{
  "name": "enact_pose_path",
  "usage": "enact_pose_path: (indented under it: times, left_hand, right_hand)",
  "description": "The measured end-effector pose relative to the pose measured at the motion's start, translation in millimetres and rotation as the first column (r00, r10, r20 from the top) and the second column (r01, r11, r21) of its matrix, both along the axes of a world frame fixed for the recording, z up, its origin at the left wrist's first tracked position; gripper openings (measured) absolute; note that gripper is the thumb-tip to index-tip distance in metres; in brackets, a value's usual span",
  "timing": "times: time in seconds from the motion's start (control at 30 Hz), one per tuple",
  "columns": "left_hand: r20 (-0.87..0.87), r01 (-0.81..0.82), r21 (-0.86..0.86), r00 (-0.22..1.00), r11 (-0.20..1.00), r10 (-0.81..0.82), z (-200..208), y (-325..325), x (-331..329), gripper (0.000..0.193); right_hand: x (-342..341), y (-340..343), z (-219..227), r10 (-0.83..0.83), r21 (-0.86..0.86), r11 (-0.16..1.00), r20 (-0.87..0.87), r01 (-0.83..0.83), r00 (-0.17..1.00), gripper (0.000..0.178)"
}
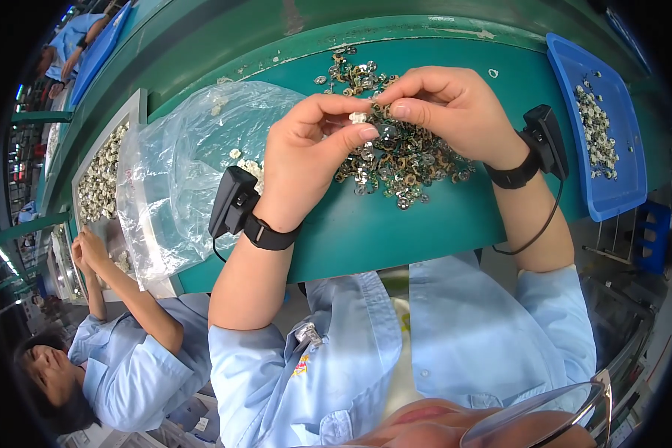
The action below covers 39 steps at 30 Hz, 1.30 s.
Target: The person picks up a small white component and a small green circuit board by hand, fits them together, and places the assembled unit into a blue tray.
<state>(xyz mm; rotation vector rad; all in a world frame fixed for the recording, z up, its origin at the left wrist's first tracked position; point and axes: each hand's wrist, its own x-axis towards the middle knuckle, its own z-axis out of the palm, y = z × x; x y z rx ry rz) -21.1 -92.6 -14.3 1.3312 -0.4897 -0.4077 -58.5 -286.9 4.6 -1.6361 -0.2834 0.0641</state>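
Note:
Over a green work table (pixel 313 239), both my hands are raised close together with bent fingers. Thumb and index finger of my left hand (pixel 302 153) pinch a small white plastic part (pixel 358 117). My right hand (pixel 467 112) is closed in a pinch just beside it; whatever lies between those fingertips is too small and covered to name. Beneath and behind the hands spreads a loose pile of small round metal and brown pieces (pixel 418 168), some shiny like discs. The hands hide part of the pile.
A clear plastic bag (pixel 172 172) lies left of my left hand, with white parts (pixel 250 169) near it. A blue tray (pixel 626 190) of small pale parts stands at right. Far left, a co-worker's hands (pixel 89 250) work beside a tray of white parts (pixel 101 179).

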Motion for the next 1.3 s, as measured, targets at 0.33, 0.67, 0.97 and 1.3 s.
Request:
enact_pose_path:
  times: [0.33, 0.67, 0.97, 1.3]
  left_hand:
    - [0.434, -0.22, 0.087, 0.886, 0.972, 0.162, -2, -4, -4, 0.023]
    - [0.455, -0.179, -0.02, 0.875, 0.984, 0.168, -4, -1, -1, 0.023]
    - [0.753, -0.256, 0.065, 0.647, 0.964, 0.121, 5, 4, 0, 0.026]
    - [0.86, -0.351, 0.216, 0.51, 0.911, -0.007, 5, -1, 0, 0.03]
  right_hand:
    - [-5, 21, -14, 0.007, 0.381, 0.923, -0.159, 0.055, 0.987, 0.011]
    - [-6, 18, -13, 0.025, 0.321, 0.947, -0.091, 0.006, 0.996, 0.022]
    - [-8, 18, -4, 0.162, 0.385, 0.917, -0.13, -0.101, 0.978, 0.029]
    - [-8, 24, -13, 0.137, 0.27, 0.955, -0.028, -0.125, 0.99, 0.039]
